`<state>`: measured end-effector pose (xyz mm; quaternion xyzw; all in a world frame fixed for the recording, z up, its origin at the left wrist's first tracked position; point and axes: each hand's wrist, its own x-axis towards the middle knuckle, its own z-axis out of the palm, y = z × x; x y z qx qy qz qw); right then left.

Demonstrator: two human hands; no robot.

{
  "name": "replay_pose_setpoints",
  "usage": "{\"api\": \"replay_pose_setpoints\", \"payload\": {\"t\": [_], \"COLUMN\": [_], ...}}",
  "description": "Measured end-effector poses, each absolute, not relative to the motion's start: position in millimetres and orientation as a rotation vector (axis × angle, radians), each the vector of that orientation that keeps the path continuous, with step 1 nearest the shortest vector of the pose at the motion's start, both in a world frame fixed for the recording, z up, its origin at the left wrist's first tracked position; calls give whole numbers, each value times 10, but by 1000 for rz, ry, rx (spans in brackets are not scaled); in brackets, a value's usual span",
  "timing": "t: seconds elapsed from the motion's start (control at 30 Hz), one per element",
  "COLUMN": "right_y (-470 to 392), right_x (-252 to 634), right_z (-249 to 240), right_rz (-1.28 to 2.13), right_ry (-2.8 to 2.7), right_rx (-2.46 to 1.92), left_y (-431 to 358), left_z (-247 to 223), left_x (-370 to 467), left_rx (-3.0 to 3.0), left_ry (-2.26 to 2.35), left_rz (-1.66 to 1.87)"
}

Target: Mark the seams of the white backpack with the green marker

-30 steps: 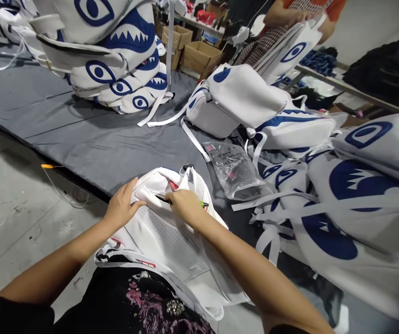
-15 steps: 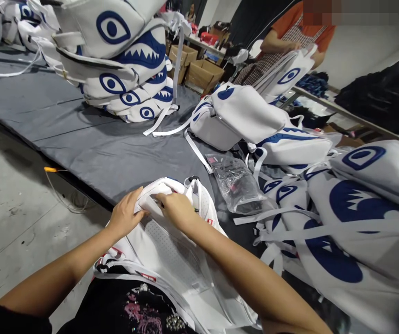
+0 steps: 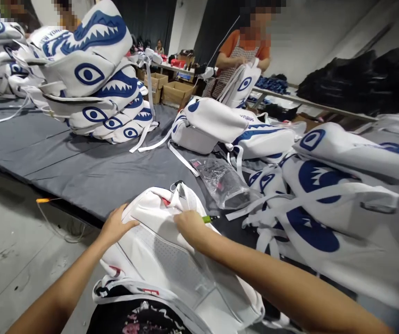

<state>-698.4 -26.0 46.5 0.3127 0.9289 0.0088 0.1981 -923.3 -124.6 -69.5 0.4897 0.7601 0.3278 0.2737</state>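
A white backpack [image 3: 171, 260] lies at the table's edge against my body, its grey mesh back panel and straps facing up. My left hand [image 3: 117, 226] grips the bag's upper left edge, thumb over the panel and fingers behind the fabric. Curled closed, my right hand [image 3: 191, 228] rests on the upper part of the panel. A slim green tool [image 3: 210, 218] with a black tip sticks out of this fist; its exact kind is unclear. The right fingertips are hidden, so I cannot tell whether they also pinch the fabric.
A tall stack of white backpacks [image 3: 91, 93] with blue eyes and shark teeth stands on the grey-covered table [image 3: 70, 162]. More backpacks [image 3: 345, 208] are piled at right, beside a clear plastic bag [image 3: 222, 183]. Across the table, a person in an orange top [image 3: 236, 48] handles another backpack.
My right hand has moved right and down across the panel, and the green tool now shows more clearly. My left hand keeps its edge of the bag. The view has shifted to the right.
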Motion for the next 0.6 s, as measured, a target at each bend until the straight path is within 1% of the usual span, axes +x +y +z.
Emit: {"api": "replay_pose_setpoints", "payload": {"t": [0.07, 0.17, 0.2, 0.23, 0.33, 0.37, 0.4, 0.5, 0.6], "right_y": [-365, -594, -680, -766, -1007, -1080, -1151, -1353, -1454], "right_x": [-6773, -6502, -6408, -6310, -5994, -5892, -5799, -5598, -5517], "right_z": [563, 694, 718, 733, 802, 864, 954, 1370, 1811], "right_rz": [-10, -106, -264, -510, -1391, -1591, -1708, -1830, -1769], "right_ry": [2517, 2489, 2465, 2401, 1980, 1855, 1800, 1834, 2006], "right_rx": [1021, 1167, 1186, 1196, 1209, 1239, 1287, 1431, 1495], "left_y": [-1249, -1321, -1358, -1395, -1469, -1472, -1465, -1426, -1449], "left_z": [-623, -408, -297, -167, 328, 525, 737, 1452, 2237], "left_x": [-9281, -9222, -9157, -9072, -8738, -8626, -8527, -8351, -8323], "left_rx": [1332, 1366, 1380, 1412, 1699, 1860, 2031, 2496, 2811], "left_ry": [1942, 1935, 1947, 1947, 1815, 1723, 1623, 1368, 1269], "left_rz": [829, 811, 814, 825, 992, 1074, 1151, 1245, 1241]}}
